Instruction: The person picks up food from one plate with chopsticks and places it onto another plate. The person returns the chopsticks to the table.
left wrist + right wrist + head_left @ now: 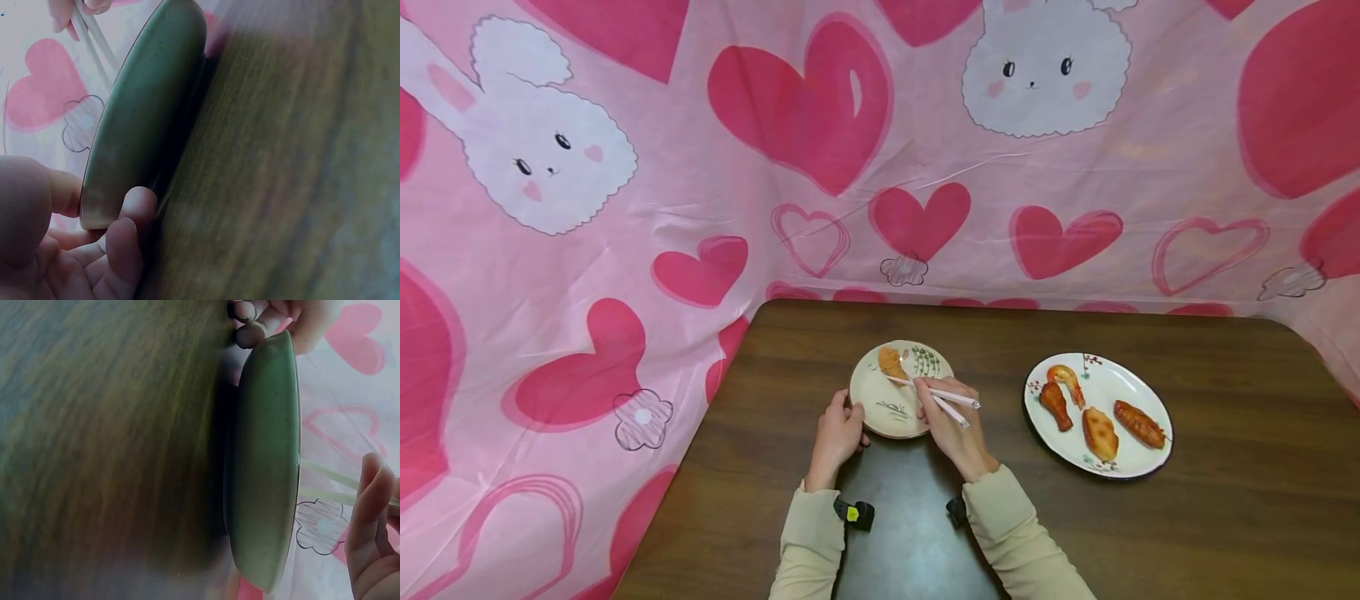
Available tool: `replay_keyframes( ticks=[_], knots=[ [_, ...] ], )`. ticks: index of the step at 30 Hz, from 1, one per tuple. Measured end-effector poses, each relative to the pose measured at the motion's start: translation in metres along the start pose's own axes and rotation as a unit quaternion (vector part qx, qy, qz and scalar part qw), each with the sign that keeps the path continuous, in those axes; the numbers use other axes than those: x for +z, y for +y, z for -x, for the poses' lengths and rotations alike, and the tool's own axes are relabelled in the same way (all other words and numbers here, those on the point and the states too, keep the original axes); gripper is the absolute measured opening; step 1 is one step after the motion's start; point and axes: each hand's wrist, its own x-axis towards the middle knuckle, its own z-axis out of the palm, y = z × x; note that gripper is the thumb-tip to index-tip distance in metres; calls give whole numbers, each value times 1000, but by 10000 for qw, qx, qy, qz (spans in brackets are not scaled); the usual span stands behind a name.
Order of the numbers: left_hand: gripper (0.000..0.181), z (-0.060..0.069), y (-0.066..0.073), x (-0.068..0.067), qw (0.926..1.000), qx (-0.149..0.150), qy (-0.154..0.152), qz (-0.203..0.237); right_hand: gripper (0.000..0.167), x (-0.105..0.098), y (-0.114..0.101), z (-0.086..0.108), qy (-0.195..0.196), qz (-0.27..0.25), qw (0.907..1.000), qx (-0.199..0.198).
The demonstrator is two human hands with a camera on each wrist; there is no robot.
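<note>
My left hand (838, 433) grips the near left edge of a small round cream plate (868, 408) with painted plants. In the left wrist view its thumb lies at the rim and fingers (125, 244) curl beneath the plate's side. My right hand (955, 421) holds a pair of white chopsticks (953, 397) over that plate. Their tips reach a golden-brown fried piece of food (891, 363) near the far rim; whether they pinch it I cannot tell. In the right wrist view the plate's side (265, 462) hides the food and the chopstick tips.
To the right stands an oval white plate (1131, 379) with a dark rim. On it lie a shrimp (1067, 379), a drumstick (1056, 406), a golden fried piece (1101, 433) and a browned wing-like piece (1140, 423). A pink heart-patterned cloth (700, 167) hangs behind the wooden table (1247, 467).
</note>
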Motion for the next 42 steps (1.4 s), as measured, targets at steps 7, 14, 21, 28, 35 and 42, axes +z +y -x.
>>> replay_keyframes(
  ticks=[7, 14, 21, 28, 35, 42],
  knots=[
    [45, 0, 1, 0, 10000, 19, 7, 17, 23, -2, -2, -2, -3, 227, 9996, 178],
    [45, 1, 1, 0, 10000, 19, -15, 27, 21, -7, -9, -3, 173, 914, 9956, 76],
    [45, 1, 3, 1, 10000, 60, 8, 32, 25, -10, -9, -2, -5, 1122, 9937, 26],
    [45, 0, 0, 0, 9999, 111, 50, 36, 26, -15, -13, 2, -126, 1206, 9926, 80],
    [46, 0, -2, -1, 10000, 57, 17, 75, 27, -27, -17, 9, -253, 1172, 9928, 62],
    [46, 0, -2, 0, 10000, 43, 7, 81, 28, -40, -20, 18, -284, 1326, 9907, 104]
  ],
)
